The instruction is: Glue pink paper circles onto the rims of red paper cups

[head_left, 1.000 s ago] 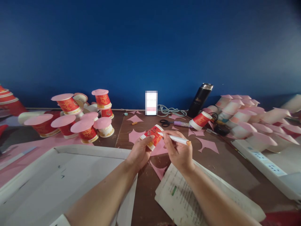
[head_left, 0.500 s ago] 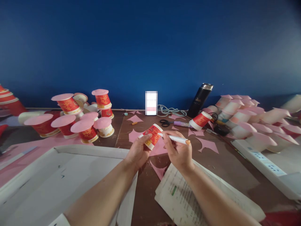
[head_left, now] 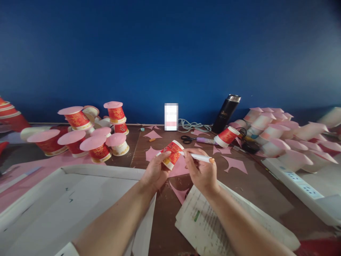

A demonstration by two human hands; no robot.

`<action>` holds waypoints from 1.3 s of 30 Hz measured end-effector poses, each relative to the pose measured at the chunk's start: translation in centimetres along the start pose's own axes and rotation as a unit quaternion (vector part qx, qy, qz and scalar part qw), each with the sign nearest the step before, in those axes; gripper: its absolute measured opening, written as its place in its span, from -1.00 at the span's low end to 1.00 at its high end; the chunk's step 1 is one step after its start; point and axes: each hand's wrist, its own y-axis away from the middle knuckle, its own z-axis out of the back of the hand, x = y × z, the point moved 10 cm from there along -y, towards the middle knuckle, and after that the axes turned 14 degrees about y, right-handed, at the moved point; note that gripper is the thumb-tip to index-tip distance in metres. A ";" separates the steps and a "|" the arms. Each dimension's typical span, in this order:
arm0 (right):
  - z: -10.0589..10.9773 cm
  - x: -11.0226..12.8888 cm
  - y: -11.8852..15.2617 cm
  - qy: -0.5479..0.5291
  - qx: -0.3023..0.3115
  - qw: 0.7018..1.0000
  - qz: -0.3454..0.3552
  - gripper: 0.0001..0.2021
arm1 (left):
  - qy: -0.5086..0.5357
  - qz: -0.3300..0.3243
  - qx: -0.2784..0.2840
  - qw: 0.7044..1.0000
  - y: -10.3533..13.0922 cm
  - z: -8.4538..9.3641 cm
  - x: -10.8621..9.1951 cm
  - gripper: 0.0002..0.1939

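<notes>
"Both hands are closed: the left hand [head_left: 153,173] grips a red patterned cup [head_left: 175,152], tilted, just below the middle of the frame, and the right hand [head_left: 204,175] pinches a white pen [head_left: 199,157]."

"Is the pen touching the cup?"

"Its tip is right at the cup's side. Contact, or any fresh mark, I can't make out."

"What looks finished?"

"Judging by the pink tops, quite a lot: the red cups [head_left: 97,149] at left and the pale cups [head_left: 277,147] heaped at right nearly all seem to have one."

"And what doesn't?"

"No pink top shows on the held cup, nor on the loose cup [head_left: 227,136] leaning over beside the black flask [head_left: 224,115], right of centre. So those two seem less far along, though their hidden sides could fool me."

"Anything else around?"

"Pink offcuts [head_left: 236,165] right of the hands, and black scissors [head_left: 186,139] just beyond them. How many cups remain, I can't tell."
</notes>
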 end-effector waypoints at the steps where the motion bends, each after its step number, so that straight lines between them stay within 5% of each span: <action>1: 0.0 0.0 0.0 -0.003 0.001 1.000 -0.001 -0.86 | 0.001 0.001 0.002 1.000 0.0 0.0 0.0 -0.88; 10: 0.2 -1.3 0.2 -0.068 -0.025 0.996 -0.052 -0.82 | -0.011 -0.006 -0.014 1.000 -0.1 0.7 -0.1 -0.86; 39: 0.0 -0.6 0.2 -0.074 -0.006 0.997 -0.026 -0.85 | 0.013 0.015 -0.021 1.000 -0.4 0.9 -0.1 -0.88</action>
